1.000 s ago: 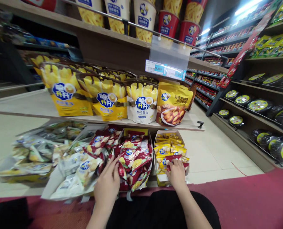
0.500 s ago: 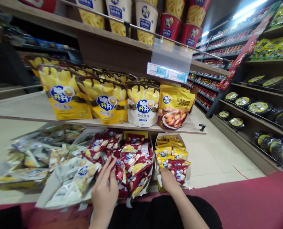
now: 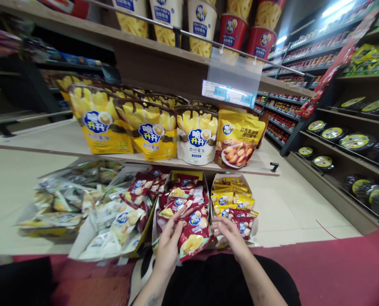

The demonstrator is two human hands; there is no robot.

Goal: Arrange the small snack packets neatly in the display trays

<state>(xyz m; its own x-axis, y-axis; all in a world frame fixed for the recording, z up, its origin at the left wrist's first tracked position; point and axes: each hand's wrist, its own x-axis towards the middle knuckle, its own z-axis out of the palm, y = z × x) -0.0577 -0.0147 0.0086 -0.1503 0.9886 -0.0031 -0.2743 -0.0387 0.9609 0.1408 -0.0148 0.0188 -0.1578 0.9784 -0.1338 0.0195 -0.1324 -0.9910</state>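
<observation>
A red snack packet (image 3: 195,240) with a blue logo is held by my left hand (image 3: 168,240), whose fingers lie along its left side. To the packet's right, my right hand (image 3: 230,238) has its fingers apart; its fingertips come close to the packet's edge, and I cannot tell if they touch. Behind the held packet stands a box of red packets (image 3: 184,182). The box of yellow packets (image 3: 232,197) is beyond my right hand, with a few red packets (image 3: 243,223) lying at its front.
A box of white packets (image 3: 112,231) with red ones at its back stands left, beside another box of packets (image 3: 61,204). Large yellow pouches (image 3: 106,127) and a white pouch (image 3: 197,136) line the low shelf (image 3: 49,138). A black hook (image 3: 274,166) sticks out at the shelf's right end.
My left hand has moved right and now holds a red packet in front of the boxes. My right hand has drawn back from the yellow packets, with its fingers now spread.
</observation>
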